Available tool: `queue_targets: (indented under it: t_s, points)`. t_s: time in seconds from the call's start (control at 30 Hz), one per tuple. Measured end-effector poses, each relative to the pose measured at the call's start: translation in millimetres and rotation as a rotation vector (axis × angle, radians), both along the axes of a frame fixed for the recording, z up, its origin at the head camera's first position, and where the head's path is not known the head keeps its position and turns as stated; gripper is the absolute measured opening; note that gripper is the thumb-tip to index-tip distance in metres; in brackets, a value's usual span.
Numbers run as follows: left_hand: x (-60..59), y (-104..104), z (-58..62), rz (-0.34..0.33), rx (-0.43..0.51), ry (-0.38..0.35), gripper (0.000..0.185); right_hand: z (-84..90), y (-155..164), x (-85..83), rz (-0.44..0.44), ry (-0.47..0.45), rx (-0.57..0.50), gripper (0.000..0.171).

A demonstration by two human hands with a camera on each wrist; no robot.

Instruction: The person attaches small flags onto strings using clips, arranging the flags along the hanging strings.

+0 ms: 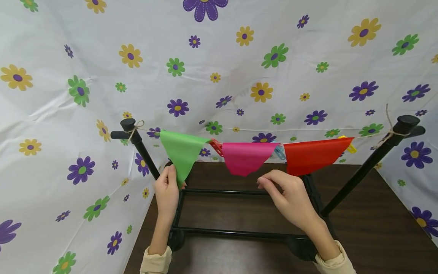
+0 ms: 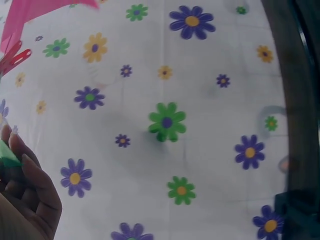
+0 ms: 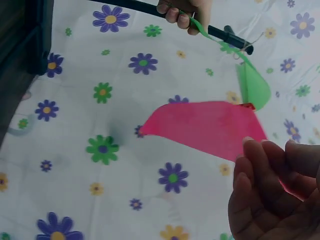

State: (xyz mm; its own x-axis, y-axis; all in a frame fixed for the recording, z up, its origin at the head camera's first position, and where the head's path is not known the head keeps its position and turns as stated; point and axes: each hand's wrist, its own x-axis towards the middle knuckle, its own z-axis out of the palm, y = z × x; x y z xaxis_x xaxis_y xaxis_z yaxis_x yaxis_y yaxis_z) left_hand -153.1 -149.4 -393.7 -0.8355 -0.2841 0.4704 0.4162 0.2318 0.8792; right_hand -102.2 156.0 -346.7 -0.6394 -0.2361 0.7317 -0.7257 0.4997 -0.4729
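Observation:
A green flag (image 1: 184, 146) hangs at the left of a string. My left hand (image 1: 167, 194) pinches its lower left edge, with some fingertips behind the cloth; the right wrist view shows this grip (image 3: 187, 12) too. Beside it hang a pink flag (image 1: 248, 156) and a red flag (image 1: 316, 154). My right hand (image 1: 291, 194) is below the pink and red flags, its fingers loosely bent and no held thing visible. A red clothespin (image 1: 216, 147) sits between green and pink, a blue clothespin (image 1: 280, 152) between pink and red, and a yellow clothespin (image 1: 349, 147) at the red flag's right end.
The string (image 1: 373, 135) is tied to a left black post (image 1: 145, 152) and a right black post (image 1: 369, 163). Both belong to a frame with black crossbars (image 1: 232, 233) on a dark brown table (image 1: 232, 255). A flower-patterned white sheet (image 1: 147, 23) hangs behind.

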Motion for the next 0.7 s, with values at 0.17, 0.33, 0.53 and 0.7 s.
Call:
queue_targets:
  t_s: [0.17,0.33,0.53,0.7]
  points:
    - [4.4,3,-16.6,-0.036,-0.006,-0.039,0.040,-18.6,2,5.7,-0.045,-0.098,-0.009,0.023]
    - [7.7,7,-26.3,-0.057,0.015,-0.089,0.042,-30.7,4,9.1,-0.059,-0.194,-0.037,0.018]
    - [11.3,10,-35.1,-0.088,0.039,-0.125,0.043,-41.7,8,12.3,-0.112,-0.268,-0.034,0.002]
    - [14.8,13,-50.2,-0.062,-0.127,-0.121,0.036,-55.3,12,12.2,-0.218,-0.224,0.030,0.012]
